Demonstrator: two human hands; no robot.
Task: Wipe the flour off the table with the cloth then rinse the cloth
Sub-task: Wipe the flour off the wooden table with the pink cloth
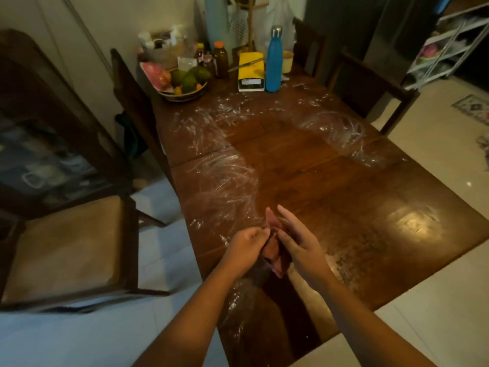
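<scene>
A dark wooden table (330, 186) fills the middle of the view. White flour smears (222, 181) cover its left side, the far part and the far right (341, 128); a wiped, bare patch runs down the centre. Over the near left part of the table I hold a small pinkish-brown cloth (274, 256) between both hands. My left hand (247, 246) pinches its upper edge with closed fingers. My right hand (296, 241) presses against its right side with fingers stretched forward. Much of the cloth is hidden between my hands.
At the far end stand a fruit bowl (185, 80), a yellow box (251, 71), a blue bottle (274, 59) and several jars. A padded chair (68, 247) stands to the left, another chair (370, 83) at the far right. Pale tiled floor surrounds the table.
</scene>
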